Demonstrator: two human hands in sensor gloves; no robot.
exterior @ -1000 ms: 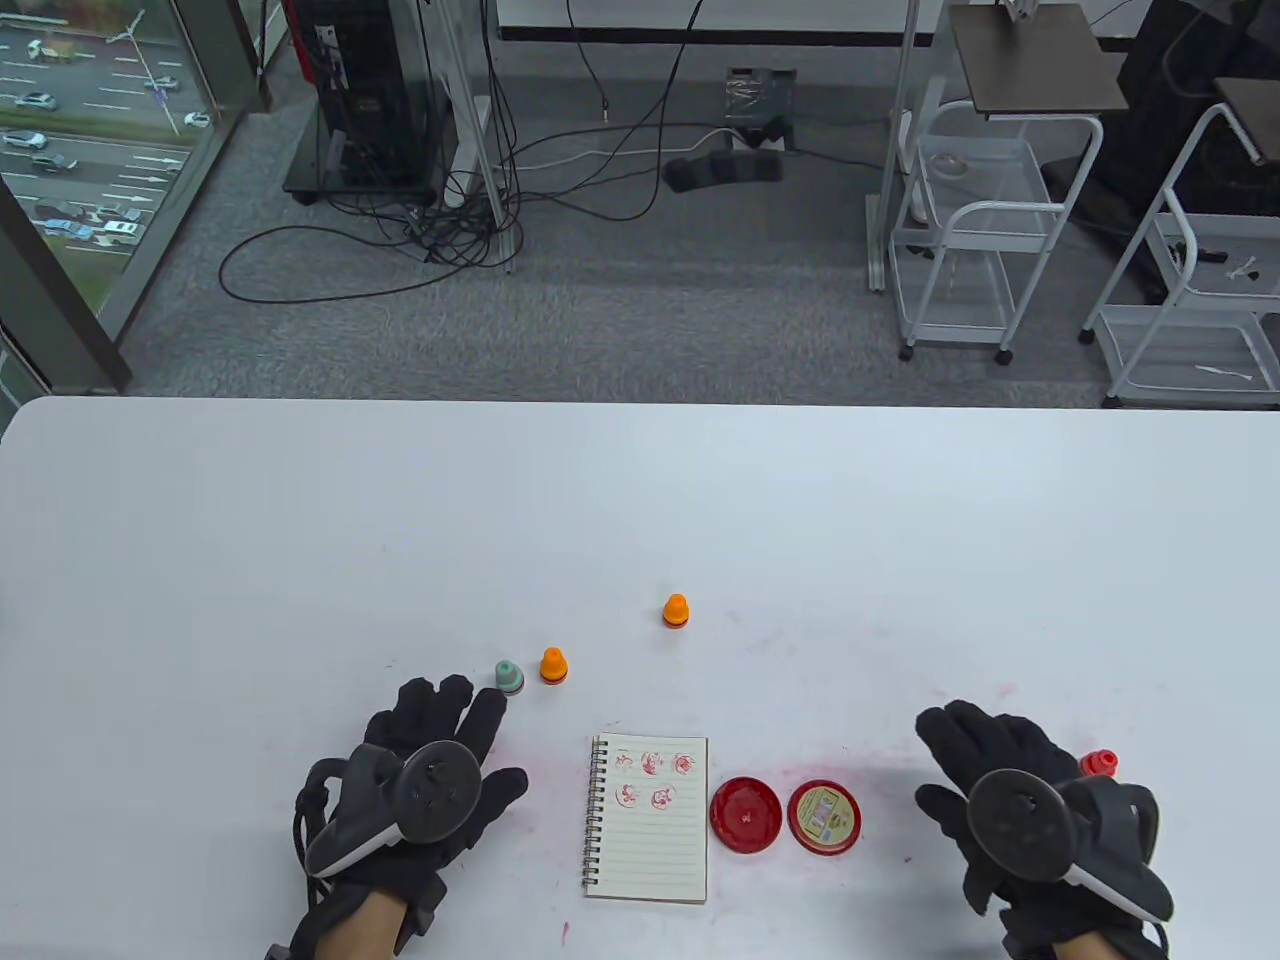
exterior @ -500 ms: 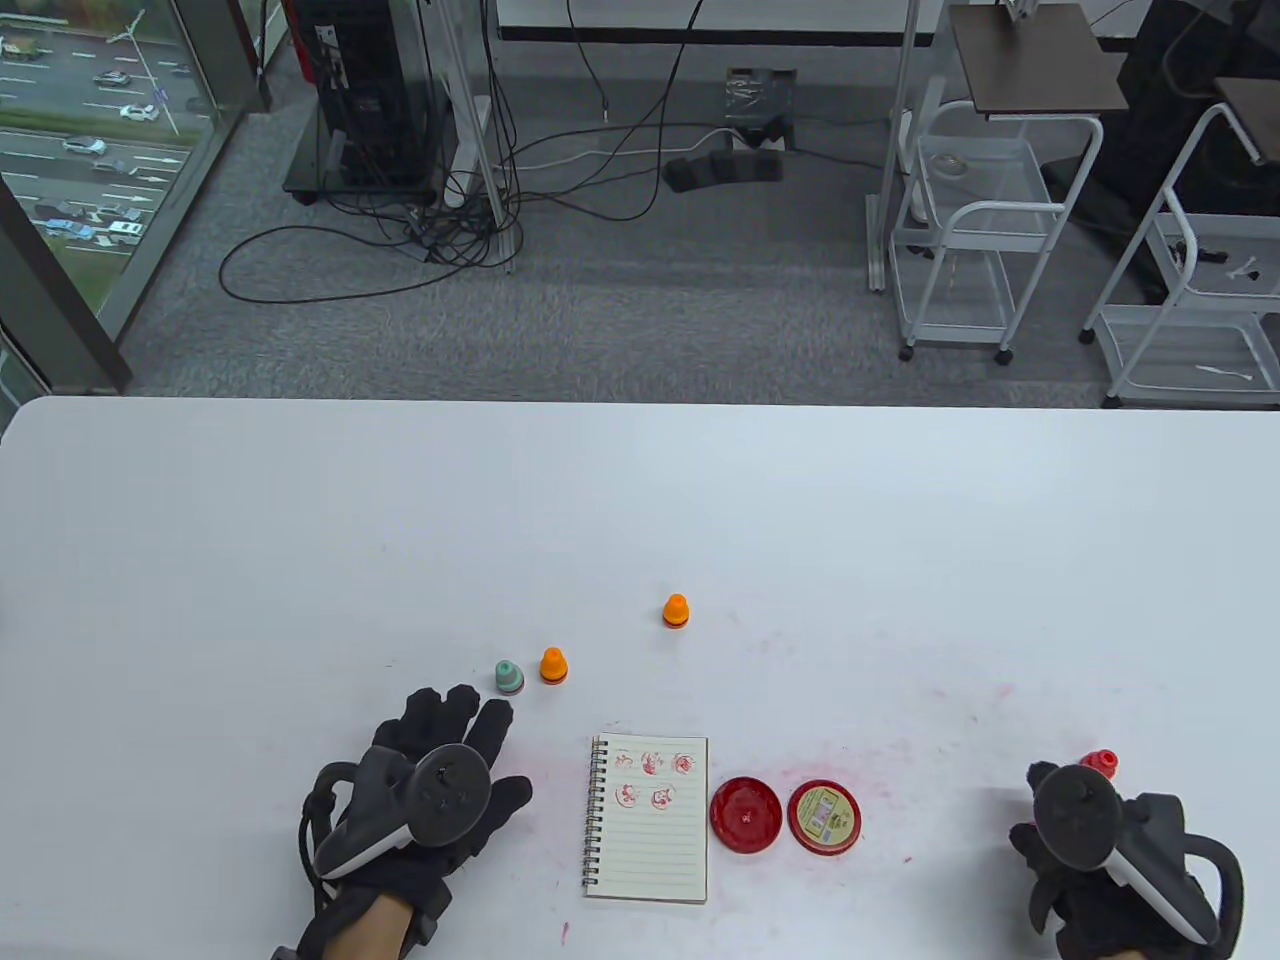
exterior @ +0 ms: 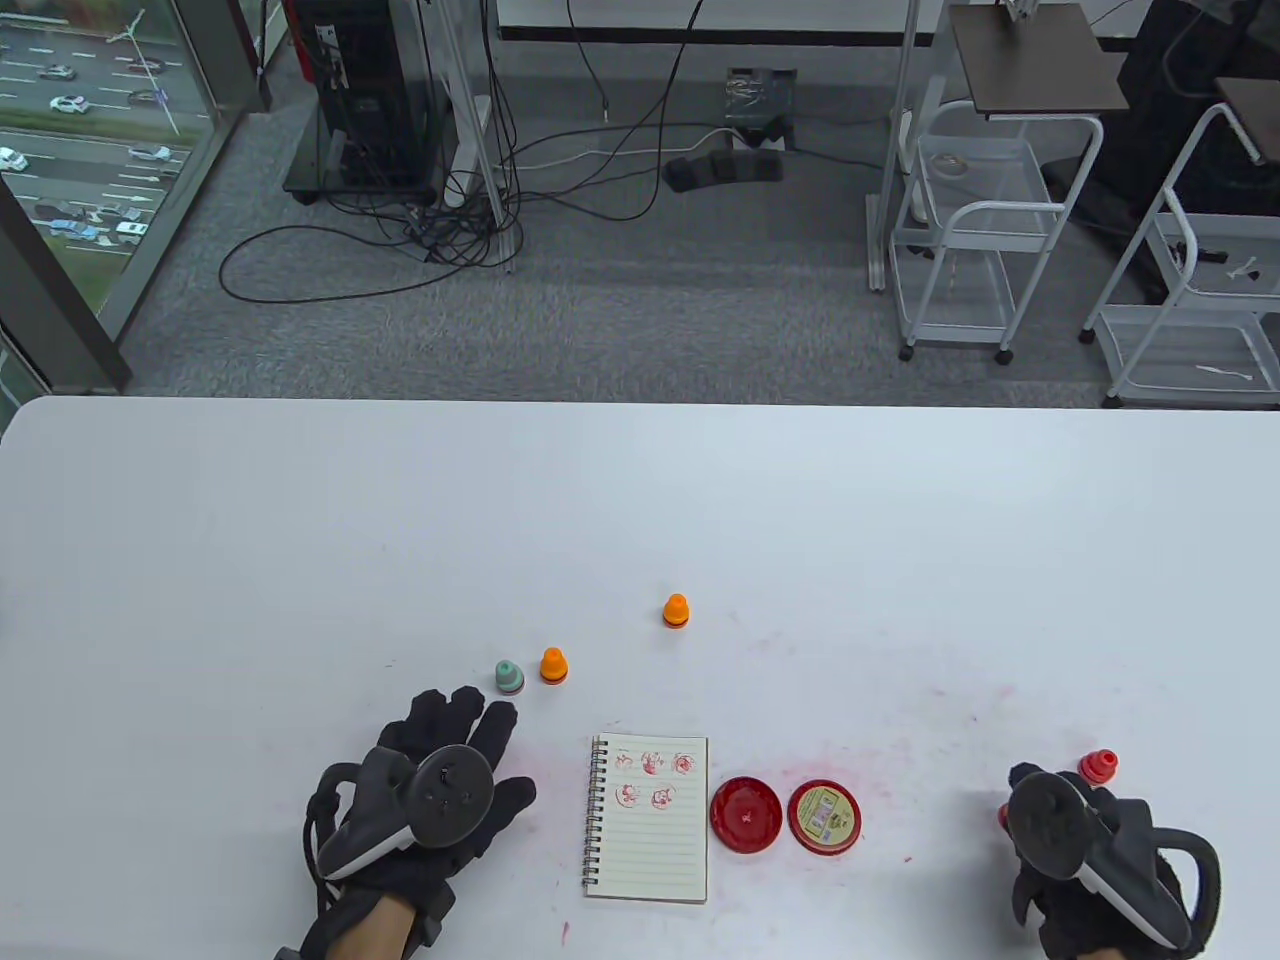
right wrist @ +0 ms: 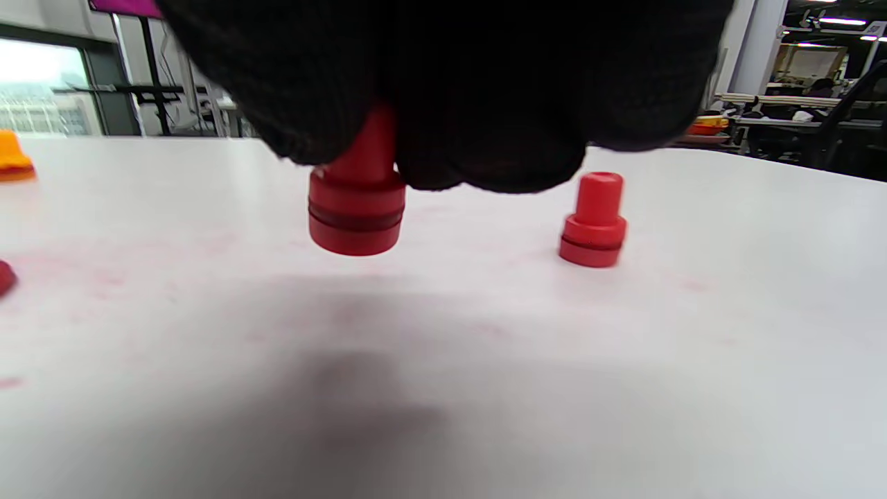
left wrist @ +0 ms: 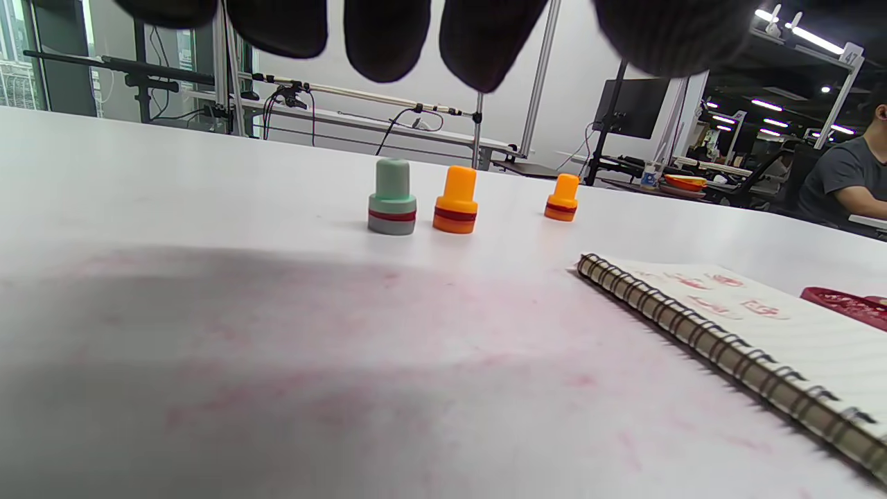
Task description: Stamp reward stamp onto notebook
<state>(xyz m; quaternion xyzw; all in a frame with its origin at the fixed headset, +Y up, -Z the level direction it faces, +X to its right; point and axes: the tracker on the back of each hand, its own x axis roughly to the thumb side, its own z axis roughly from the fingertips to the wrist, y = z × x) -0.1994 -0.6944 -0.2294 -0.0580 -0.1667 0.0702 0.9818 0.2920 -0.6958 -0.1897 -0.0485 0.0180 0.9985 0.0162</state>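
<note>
Right hand (exterior: 1085, 865), well right of notebook (exterior: 647, 818): fingers closed around red stamp (right wrist: 357, 208), lifted off table (exterior: 640, 500). Left hand (exterior: 425, 790), left of notebook: flat, fingers spread, holding nothing.

Glossy plastic red stamp (right wrist: 357, 208), knit-cloth gloved hands (right wrist: 443, 83)

the table view looks down from high over the white desk (exterior: 640, 500). both wrist views sit low near its surface; the left shares the spiral-bound lined notebook (left wrist: 748, 333) (exterior: 648, 818) with the table view.
</note>
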